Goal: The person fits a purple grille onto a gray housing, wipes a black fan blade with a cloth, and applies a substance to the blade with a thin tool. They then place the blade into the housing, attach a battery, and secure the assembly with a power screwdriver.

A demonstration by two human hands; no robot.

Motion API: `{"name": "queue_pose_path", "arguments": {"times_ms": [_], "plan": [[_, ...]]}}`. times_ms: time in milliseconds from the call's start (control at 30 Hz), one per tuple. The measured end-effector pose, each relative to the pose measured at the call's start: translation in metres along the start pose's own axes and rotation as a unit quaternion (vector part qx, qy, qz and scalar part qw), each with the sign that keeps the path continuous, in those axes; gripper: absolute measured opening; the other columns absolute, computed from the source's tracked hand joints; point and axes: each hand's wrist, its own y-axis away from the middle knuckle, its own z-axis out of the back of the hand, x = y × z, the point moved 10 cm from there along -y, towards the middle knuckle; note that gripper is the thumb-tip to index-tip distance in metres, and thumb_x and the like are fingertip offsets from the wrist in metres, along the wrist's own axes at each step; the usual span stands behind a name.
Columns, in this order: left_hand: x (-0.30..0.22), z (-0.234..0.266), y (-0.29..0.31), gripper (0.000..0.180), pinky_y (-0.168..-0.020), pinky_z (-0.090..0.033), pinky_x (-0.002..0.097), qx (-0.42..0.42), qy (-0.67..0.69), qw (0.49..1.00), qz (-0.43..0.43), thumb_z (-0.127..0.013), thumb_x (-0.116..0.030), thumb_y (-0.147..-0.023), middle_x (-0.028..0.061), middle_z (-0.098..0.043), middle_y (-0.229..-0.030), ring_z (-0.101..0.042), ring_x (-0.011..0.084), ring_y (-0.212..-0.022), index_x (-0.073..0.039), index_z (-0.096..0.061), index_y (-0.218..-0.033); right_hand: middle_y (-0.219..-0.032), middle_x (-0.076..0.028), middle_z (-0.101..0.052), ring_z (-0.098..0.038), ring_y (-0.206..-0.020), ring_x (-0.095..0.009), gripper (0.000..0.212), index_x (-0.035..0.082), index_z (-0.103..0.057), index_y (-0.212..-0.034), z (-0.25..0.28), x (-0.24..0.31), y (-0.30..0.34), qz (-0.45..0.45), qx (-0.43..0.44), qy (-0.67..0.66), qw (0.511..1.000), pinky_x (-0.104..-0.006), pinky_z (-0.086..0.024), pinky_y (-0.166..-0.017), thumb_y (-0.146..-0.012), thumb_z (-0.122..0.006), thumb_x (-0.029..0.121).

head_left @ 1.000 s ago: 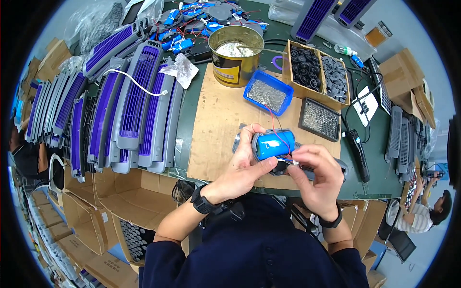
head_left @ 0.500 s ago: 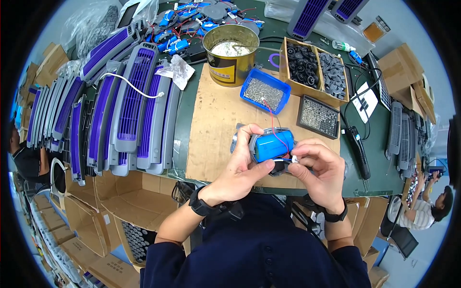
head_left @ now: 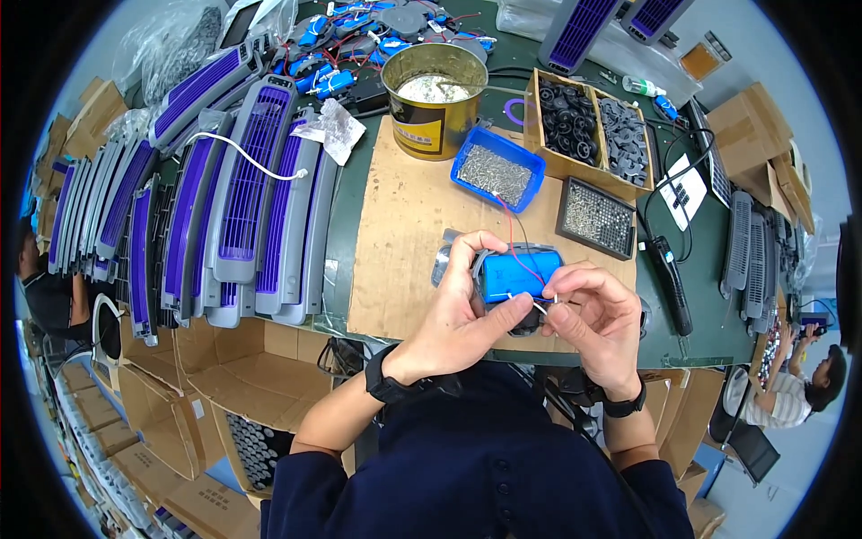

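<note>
Bright, even overhead light floods the bench, and only a soft, short shadow sits under the left hand [head_left: 458, 314] and right hand [head_left: 597, 323] on the flat brown cardboard sheet [head_left: 404, 234]. Above the hands, the round gold metal tin [head_left: 434, 99] catches a pale glare inside, and everything near the hands reads sharp. Far out either side, straight edges bow hard into the black fisheye rim, where detail softens.

Wire ends [head_left: 545, 305] hidden between fingertips [head_left: 566, 308]
</note>
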Motion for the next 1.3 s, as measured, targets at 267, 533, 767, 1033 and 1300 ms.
{"name": "queue_pose_path", "arguments": {"times_ms": [267,533,767,1033,1300], "plan": [[-0.003,0.012,-0.005,0.053,-0.090,-0.046,0.0259,-0.042,0.033,0.999,0.002,-0.061,-0.010,-0.095,0.0078,-0.050,-0.118,-0.052,0.0095,-0.104,-0.007,-0.029,-0.138,-0.114,-0.012,-0.054,-0.062,-0.087,-0.020,0.039,0.003,-0.072,-0.107,-0.028,0.020,0.005,0.112,0.091,0.306,0.941,-0.0320,-0.054,-0.073,-0.071,-0.073,-0.010],[0.005,-0.001,-0.005,0.050,-0.087,-0.048,0.0246,0.015,0.162,0.982,0.095,-0.063,-0.003,-0.093,0.0060,-0.053,-0.115,-0.054,0.0099,-0.106,-0.008,-0.035,-0.134,-0.086,-0.007,-0.065,-0.065,-0.079,-0.024,0.038,0.003,-0.073,-0.093,-0.060,0.044,0.021,0.363,0.131,0.471,0.793,-0.0308,-0.055,-0.067,-0.055,-0.079,0.000],[0.012,0.006,-0.003,0.052,-0.061,-0.047,0.0164,-0.015,0.015,0.998,0.060,-0.066,0.002,-0.089,0.0041,-0.054,-0.112,-0.058,0.0020,-0.079,-0.009,-0.038,-0.131,-0.084,-0.009,-0.069,-0.067,-0.075,-0.024,0.029,0.002,-0.073,-0.085,-0.037,0.036,0.008,0.289,0.071,0.399,0.867,-0.0310,-0.055,-0.067,-0.058,-0.077,-0.007],[-0.003,0.002,-0.001,0.043,-0.080,-0.047,0.0214,-0.005,0.072,0.997,0.018,-0.058,-0.012,-0.098,0.0056,-0.051,-0.119,-0.053,0.0062,-0.098,-0.008,-0.037,-0.134,-0.085,-0.009,-0.069,-0.068,-0.076,-0.023,0.026,0.002,-0.073,-0.083,-0.028,0.042,0.007,0.309,0.017,0.447,0.839,-0.0308,-0.055,-0.067,-0.060,-0.076,-0.011],[-0.002,-0.001,-0.002,0.041,-0.088,-0.046,0.0246,-0.011,-0.025,0.999,-0.023,-0.054,-0.017,-0.100,0.0079,-0.049,-0.123,-0.051,0.0090,-0.107,-0.008,-0.035,-0.136,-0.084,-0.009,-0.060,-0.063,-0.063,-0.014,0.018,-0.003,-0.071,-0.083,-0.026,0.032,0.000,0.244,-0.012,0.438,0.865,-0.0242,-0.056,-0.059,-0.068,-0.076,-0.013]]}}
